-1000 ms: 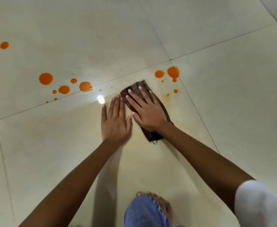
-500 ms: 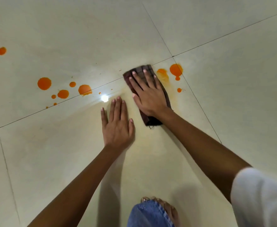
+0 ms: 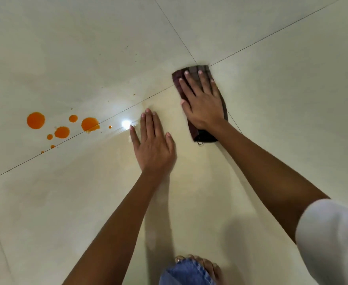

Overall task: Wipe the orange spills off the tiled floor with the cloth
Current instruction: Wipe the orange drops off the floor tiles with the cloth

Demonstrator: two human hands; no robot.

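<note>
A folded dark brown cloth (image 3: 191,73) lies on the cream tiled floor (image 3: 86,48), where the grout lines cross. My right hand (image 3: 202,101) presses flat on it with fingers spread, covering most of it. My left hand (image 3: 153,145) rests flat and open on the bare tile just left of the cloth, holding nothing. Several orange spill spots (image 3: 35,120) of different sizes sit at the left, along a grout line; the nearest big one (image 3: 89,124) is left of my left hand. No orange shows around the cloth.
A bright light glare (image 3: 125,123) reflects off the tile beside my left fingertips. My knee in blue denim (image 3: 186,272) and bare toes (image 3: 208,264) are at the bottom edge. A white sleeve (image 3: 331,239) covers my right upper arm.
My right hand has pushed the cloth away and to the right over the orange spots near the grout crossing; those spots no longer show. My left hand stayed planted.
</note>
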